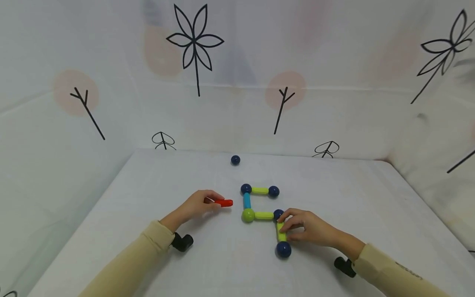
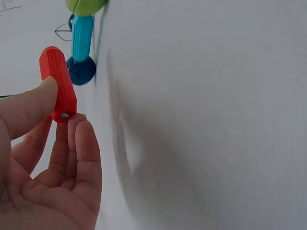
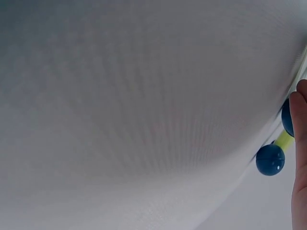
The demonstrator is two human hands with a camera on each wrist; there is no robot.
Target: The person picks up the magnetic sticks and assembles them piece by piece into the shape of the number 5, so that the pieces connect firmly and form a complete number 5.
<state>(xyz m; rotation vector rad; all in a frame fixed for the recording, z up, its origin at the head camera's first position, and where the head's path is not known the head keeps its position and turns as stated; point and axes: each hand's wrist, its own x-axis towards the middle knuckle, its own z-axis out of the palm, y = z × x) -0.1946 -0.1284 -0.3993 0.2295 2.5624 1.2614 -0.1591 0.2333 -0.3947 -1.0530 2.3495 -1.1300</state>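
Observation:
My left hand (image 1: pixel 200 206) pinches a red magnetic-style rod (image 1: pixel 225 203) between thumb and fingers, left of a ball-and-rod figure and apart from it. The left wrist view shows a small hole in the rod's near end. In the figure, a green ball (image 1: pixel 248 215) joins a light-blue rod (image 1: pixel 246 201) and a yellow-green rod (image 1: pixel 264 215). My right hand (image 1: pixel 309 227) holds the lower yellow-green rod (image 1: pixel 282 237), its fingertips also near a dark blue ball (image 1: pixel 277 213) they partly cover. Another dark blue ball (image 1: pixel 283 250) ends that rod. In the right wrist view, most of this grip is hidden.
At the figure's far side, a dark blue corner ball (image 1: pixel 246 189) connects through a yellow-green rod (image 1: pixel 260 191) to another dark blue ball (image 1: pixel 273 191). A loose dark blue ball (image 1: pixel 235 160) lies near the back of the white table (image 1: pixel 148 173). Patterned cloth (image 1: pixel 237 111) stands behind.

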